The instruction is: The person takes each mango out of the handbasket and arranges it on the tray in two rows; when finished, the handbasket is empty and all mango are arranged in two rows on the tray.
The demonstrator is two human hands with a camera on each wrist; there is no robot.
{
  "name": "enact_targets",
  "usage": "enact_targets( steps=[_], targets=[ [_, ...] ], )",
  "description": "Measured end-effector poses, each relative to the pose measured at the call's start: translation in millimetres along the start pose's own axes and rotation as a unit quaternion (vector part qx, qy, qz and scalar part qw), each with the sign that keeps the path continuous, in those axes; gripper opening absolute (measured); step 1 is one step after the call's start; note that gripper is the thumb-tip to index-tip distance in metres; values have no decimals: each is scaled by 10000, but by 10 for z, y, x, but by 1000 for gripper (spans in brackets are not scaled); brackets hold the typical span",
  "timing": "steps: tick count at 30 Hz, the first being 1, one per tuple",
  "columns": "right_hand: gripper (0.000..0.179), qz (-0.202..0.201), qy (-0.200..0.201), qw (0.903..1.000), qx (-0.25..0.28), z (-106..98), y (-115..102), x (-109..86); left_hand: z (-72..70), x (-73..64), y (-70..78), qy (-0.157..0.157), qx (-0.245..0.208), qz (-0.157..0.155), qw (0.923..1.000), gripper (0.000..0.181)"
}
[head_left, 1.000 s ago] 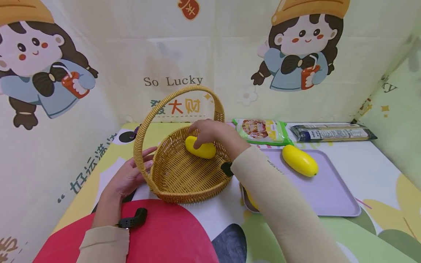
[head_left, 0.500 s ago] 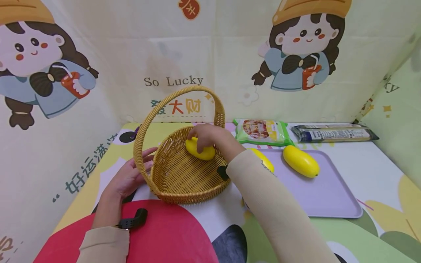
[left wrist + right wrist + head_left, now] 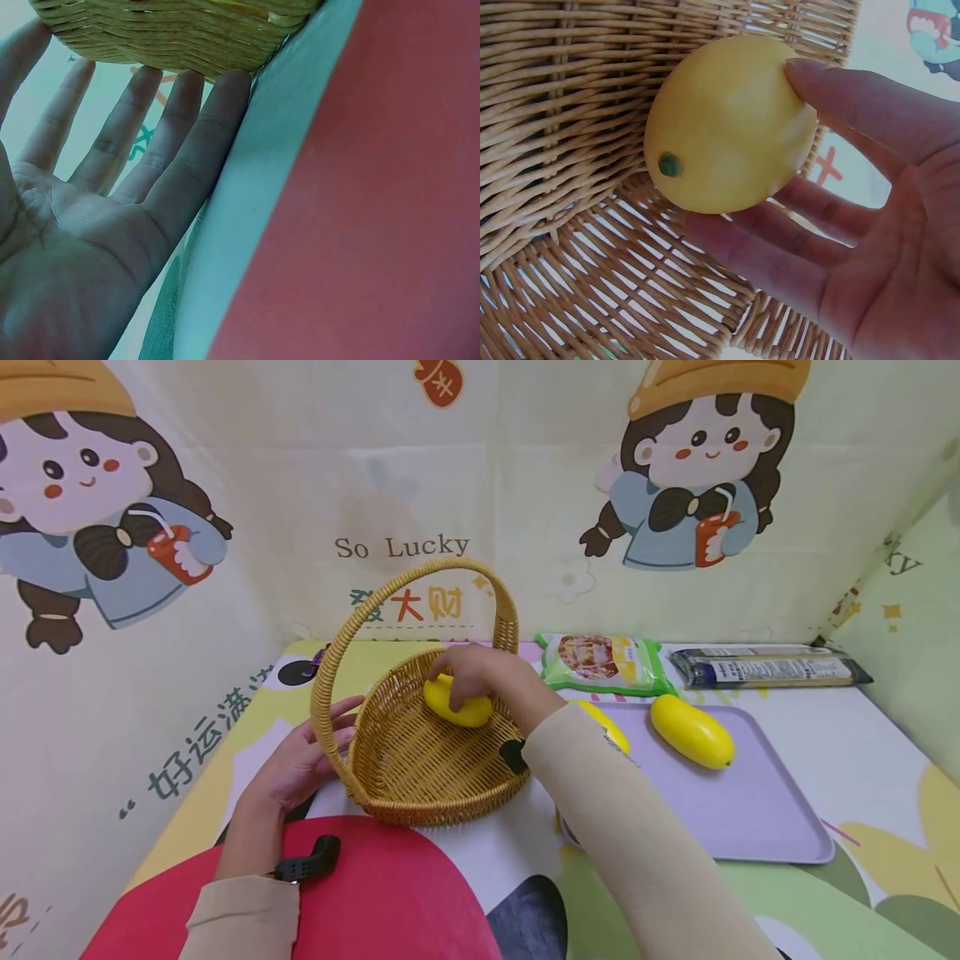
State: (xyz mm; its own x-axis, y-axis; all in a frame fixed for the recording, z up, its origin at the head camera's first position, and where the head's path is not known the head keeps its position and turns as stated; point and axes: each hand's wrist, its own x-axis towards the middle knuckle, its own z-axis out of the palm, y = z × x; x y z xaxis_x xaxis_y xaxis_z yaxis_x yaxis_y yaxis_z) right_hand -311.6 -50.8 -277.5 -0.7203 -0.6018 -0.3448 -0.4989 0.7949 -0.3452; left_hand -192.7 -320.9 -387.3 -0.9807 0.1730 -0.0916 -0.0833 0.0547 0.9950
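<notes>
A woven wicker basket with a tall arched handle stands in the middle of the table. Inside it, near the back wall, lies a yellow oblong fruit with a small green spot at one end. My right hand reaches in from the right and grips this fruit between thumb and fingers, as the right wrist view shows close up. Outside the basket, my left hand has its fingers extended; in the left wrist view the fingertips rest against the woven side.
Right of the basket lies a lilac tray with a yellow fruit on it and another fruit partly behind my right sleeve. A green-edged food packet and a long dark-ended package lie behind the tray.
My right forearm has shifted slightly left, uncovering more of the fruit at the tray's left side. My right thumb has come lower over the fruit in the basket. The left hand stays at the basket.
</notes>
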Motion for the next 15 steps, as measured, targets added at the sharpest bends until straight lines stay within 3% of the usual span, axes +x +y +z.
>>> enact_targets(
  steps=[6,15],
  targets=[
    [62,-178,104,9995,-240,-32,5,-57,8,12,2,-1,8,-31,10000,58],
    [63,-310,207,9993,40,-94,4,-201,14,-4,18,-6,57,-25,10000,59]
  ],
)
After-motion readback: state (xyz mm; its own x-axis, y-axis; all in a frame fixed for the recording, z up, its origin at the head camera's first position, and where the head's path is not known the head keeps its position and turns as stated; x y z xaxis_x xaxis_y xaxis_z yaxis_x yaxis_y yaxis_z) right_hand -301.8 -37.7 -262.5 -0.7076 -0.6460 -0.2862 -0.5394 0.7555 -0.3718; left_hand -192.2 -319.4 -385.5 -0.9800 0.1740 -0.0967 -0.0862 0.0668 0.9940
